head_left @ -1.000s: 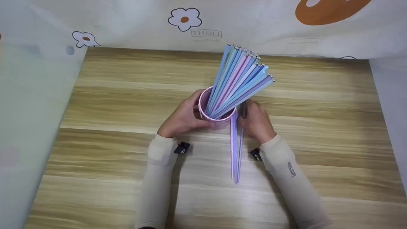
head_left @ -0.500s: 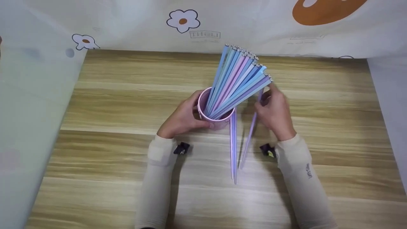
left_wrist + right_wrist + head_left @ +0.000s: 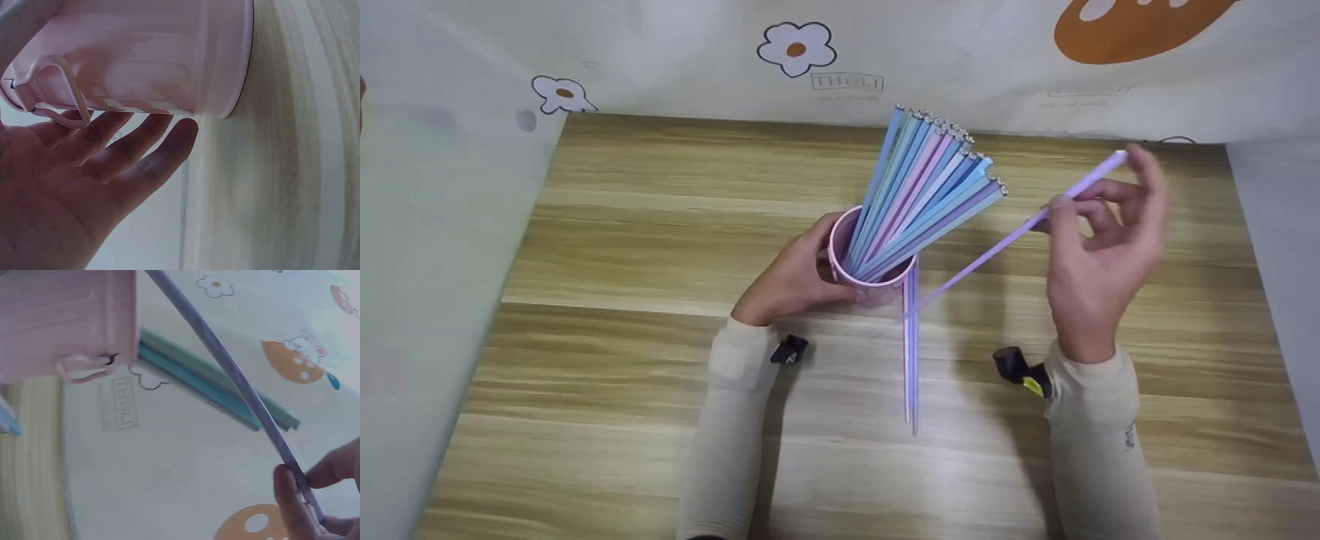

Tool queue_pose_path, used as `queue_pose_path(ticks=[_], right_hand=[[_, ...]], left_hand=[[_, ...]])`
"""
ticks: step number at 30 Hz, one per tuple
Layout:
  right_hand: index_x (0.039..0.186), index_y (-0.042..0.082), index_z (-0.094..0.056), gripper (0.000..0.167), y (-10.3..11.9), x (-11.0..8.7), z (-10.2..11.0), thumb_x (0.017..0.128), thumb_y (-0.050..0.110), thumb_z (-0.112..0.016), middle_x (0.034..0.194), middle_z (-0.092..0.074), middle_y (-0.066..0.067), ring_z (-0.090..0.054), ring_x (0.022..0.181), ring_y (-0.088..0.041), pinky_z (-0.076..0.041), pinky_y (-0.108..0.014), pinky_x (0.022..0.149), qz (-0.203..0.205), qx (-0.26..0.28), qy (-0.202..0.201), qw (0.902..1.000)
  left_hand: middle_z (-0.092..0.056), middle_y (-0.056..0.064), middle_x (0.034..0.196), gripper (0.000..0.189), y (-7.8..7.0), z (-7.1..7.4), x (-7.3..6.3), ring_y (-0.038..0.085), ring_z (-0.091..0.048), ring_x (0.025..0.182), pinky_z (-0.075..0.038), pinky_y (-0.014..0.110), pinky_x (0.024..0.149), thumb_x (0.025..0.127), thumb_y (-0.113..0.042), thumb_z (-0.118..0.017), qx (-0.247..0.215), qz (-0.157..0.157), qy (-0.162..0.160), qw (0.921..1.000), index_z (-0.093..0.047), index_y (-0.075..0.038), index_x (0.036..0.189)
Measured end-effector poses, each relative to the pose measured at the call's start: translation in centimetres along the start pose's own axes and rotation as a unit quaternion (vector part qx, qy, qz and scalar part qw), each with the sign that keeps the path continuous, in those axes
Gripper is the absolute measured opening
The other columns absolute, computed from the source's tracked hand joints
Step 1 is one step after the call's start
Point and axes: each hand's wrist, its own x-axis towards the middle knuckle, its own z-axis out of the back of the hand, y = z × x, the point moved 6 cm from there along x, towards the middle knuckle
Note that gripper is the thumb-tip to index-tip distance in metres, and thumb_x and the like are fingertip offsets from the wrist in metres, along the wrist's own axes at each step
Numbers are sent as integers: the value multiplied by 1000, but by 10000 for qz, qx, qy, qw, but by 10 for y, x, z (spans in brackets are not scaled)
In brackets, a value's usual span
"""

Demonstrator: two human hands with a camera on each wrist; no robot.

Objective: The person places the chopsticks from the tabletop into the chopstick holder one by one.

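Note:
A pink bucket [image 3: 877, 294] with small side handles stands on the table, holding a fanned bundle of pastel chopsticks [image 3: 919, 191] with silvery ends that lean to the far right. My left hand [image 3: 791, 281] grips the bucket from its left side, thumb at the front and fingers round the back. In the left wrist view, those fingers [image 3: 152, 163] lie along the bucket wall [image 3: 140, 56]. Out to the right, my right hand [image 3: 1102, 247] pinches a purple chopstick [image 3: 997, 246] near its upper end. That chopstick slants down toward the bucket's front, apart from the bundle.
A few loose chopsticks [image 3: 911, 360] lie on the wooden table [image 3: 622, 360] in front of the bucket, pointing toward me. Behind the table hangs a pale sheet [image 3: 675, 52] printed with flowers. Dark wrist camera mounts [image 3: 1020, 367] stick out from the sleeves.
My right hand has drawn the purple chopstick from beside the bucket, moving right and lifting it into a slant. My left hand and the bucket have stayed put.

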Motion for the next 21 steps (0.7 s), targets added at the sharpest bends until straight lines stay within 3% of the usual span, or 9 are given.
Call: queue_pose_path(ticks=[5, 9, 13, 21], right_hand=[[133, -7, -45, 57, 22, -2, 10, 79, -22, -60, 93, -48, -24, -51, 64, -33, -61, -40, 59, 499, 833, -926, 9910], [133, -9, -35, 59, 28, -4, 11, 81, -19, -62, 91, -46, -24, -51, 69, -35, -61, -45, 62, 988, 1053, -1232, 9818], [130, -10, -31, 59, 23, -9, 2, 80, -21, -60, 90, -46, -25, -52, 69, -36, -60, -46, 61, 1297, 1072, -1128, 9793], [128, -12, -33, 57, 1, -26, -19, 80, -18, -62, 95, -49, -25, -57, 74, -36, -60, -36, 61, 1445, 627, -528, 9861]], left_hand=[[-52, 2, 143, 96, 0, 0, 1, 17, -50, 130, -43, 33, 110, 66, -5, -92, 52, -62, 27, 10000, -42, -14, 148], [-52, 2, 143, 96, 0, 0, 0, 18, -51, 130, -44, 32, 110, 66, -5, -91, 80, -23, 25, 10000, -42, -14, 148], [-52, 4, 143, 97, -1, 0, 1, 18, -50, 131, -43, 31, 110, 66, -3, -91, 64, -29, 19, 10000, -41, -12, 148], [-52, 7, 142, 96, -4, 0, 0, 19, -50, 132, -42, 29, 111, 66, 1, -90, -74, 36, 10, 10000, -41, -9, 148]])
